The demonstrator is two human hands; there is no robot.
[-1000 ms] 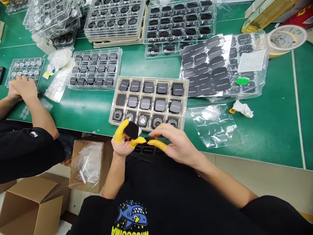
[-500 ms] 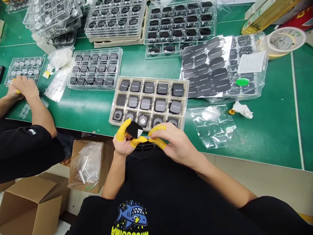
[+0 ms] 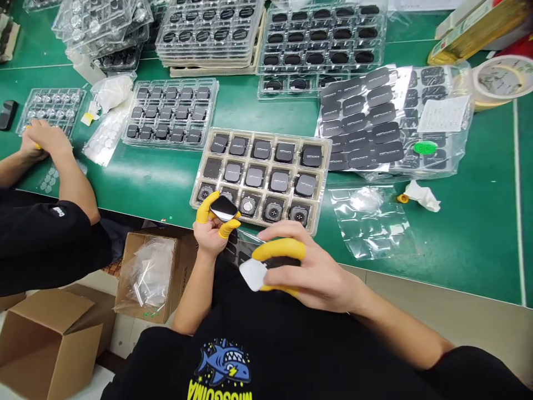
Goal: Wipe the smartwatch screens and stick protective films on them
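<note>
My left hand [image 3: 211, 229], with yellow finger covers, grips a black glossy watch-like piece [image 3: 224, 208] by its edges, just over the near edge of a beige tray [image 3: 322, 191]. That tray has rows of compartments with square dark pieces; the near row shows round backs. Lower and to the right, my right hand [image 3: 308, 266] pinches a white rounded-square sheet [image 3: 253, 274] between finger and thumb, close to my shirt. Dark labels in clear film [image 3: 238, 254] lie partly hidden behind my hands.
Dark label sheets [image 3: 385, 133], a clear plastic sheet [image 3: 370, 222] and a tape roll [image 3: 502, 80] lie to the right. Stacked clear trays [image 3: 208, 33] stand at the back. A co-worker's hands [image 3: 50, 141] are at the left; below are open cardboard boxes [image 3: 77, 333].
My right hand has moved away from the black piece, down and toward me, with the white sheet now visible in it. My left hand has shifted slightly up with the piece. The view has shifted a little.
</note>
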